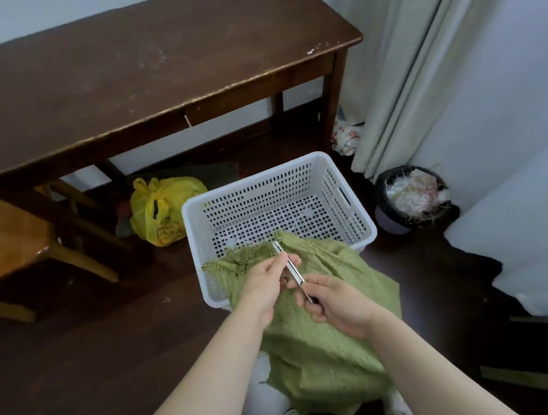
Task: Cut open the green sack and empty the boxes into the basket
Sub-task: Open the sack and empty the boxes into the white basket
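Observation:
A green woven sack (315, 337) stands in front of me, its frayed top leaning over the near rim of a white perforated plastic basket (329, 175) on the floor. My right hand (339, 304) grips the dark handle end of a slim metal utility knife (290, 267). My left hand (263, 285) pinches the knife's metal body farther up, near the blade end, just above the sack's bunched top. The basket shows nothing inside but the sack's edge. No boxes are visible; the sack hides its contents.
A dark wooden table (152, 68) stands behind the basket, with a yellow plastic bag (162, 211) under it. A wooden chair (4, 240) is at left. A dark bin (409, 197) full of rubbish and a pale curtain (425, 59) are at right.

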